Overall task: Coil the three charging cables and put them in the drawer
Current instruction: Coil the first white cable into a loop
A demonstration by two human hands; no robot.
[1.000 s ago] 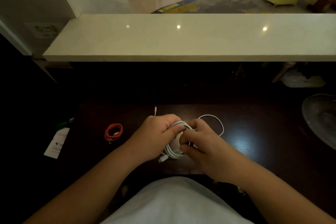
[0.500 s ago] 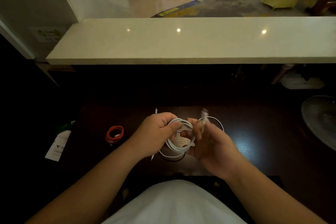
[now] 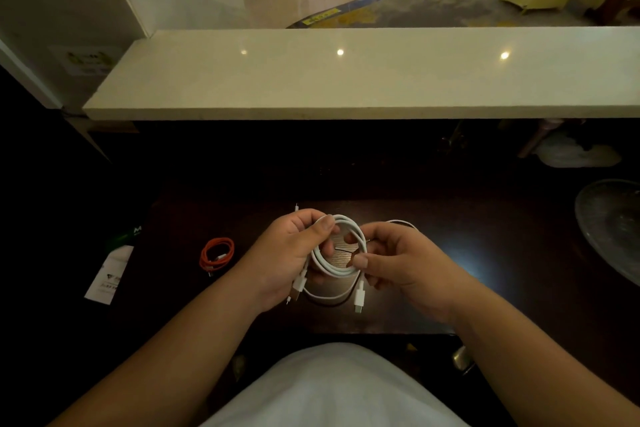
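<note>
White charging cable [image 3: 341,262] sits coiled in my two hands, held just above the dark table [image 3: 467,253]. From the head view, my left hand [image 3: 291,260] has its grip closed round the left side of the loops, thumb pressed over the top strands, while my right hand [image 3: 398,260] pinches the right side between thumb and forefinger. Both plug ends hang loose below the coil, one near each hand. To finish this step well, I judge I should keep the left grip firm so the loops stay stacked, and tuck or wrap the dangling ends with the right so nothing springs open when I let go. Orange cable [image 3: 217,254] lies already coiled on the table to my left, well apart from my hands. Another white strand [image 3: 403,222] shows behind my right hand; whether it is the third cable I cannot tell. No drawer is in sight. A glass dish [image 3: 609,229] at the right edge looks empty, though it is dim
</note>
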